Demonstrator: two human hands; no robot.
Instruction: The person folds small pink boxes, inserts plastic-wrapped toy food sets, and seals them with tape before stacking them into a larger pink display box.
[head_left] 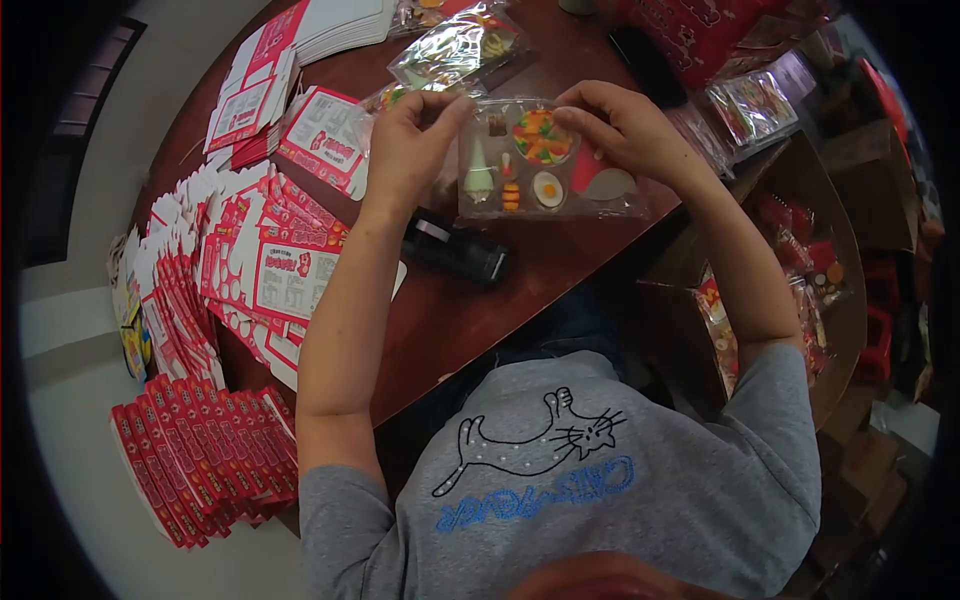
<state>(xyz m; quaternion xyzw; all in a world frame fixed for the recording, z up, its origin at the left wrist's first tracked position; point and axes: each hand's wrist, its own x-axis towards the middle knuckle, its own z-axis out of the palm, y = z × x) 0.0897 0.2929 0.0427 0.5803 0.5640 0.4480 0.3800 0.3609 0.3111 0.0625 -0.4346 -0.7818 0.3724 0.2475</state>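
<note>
Between my two hands is a clear plastic pack (522,172) of food-shaped pieces, held by its upper edge above the table. Through the film show a round pizza-like piece, a halved egg shape, a pale green cone shape and a red piece. My left hand (415,145) pinches the pack's upper left corner, thumb against fingers. At the upper right, my right hand (615,125) grips the film with thumb and fingers closed. On the table just below the pack lies a black device (458,250), partly covered by my left forearm.
Red-and-white printed cartons (290,275) spread over the left of the dark red table (480,325). Red boxes (205,450) stand in a row at lower left. More clear packs (465,45) lie behind, near a black phone-like object (648,65). A cardboard box (850,300) holds packs at right.
</note>
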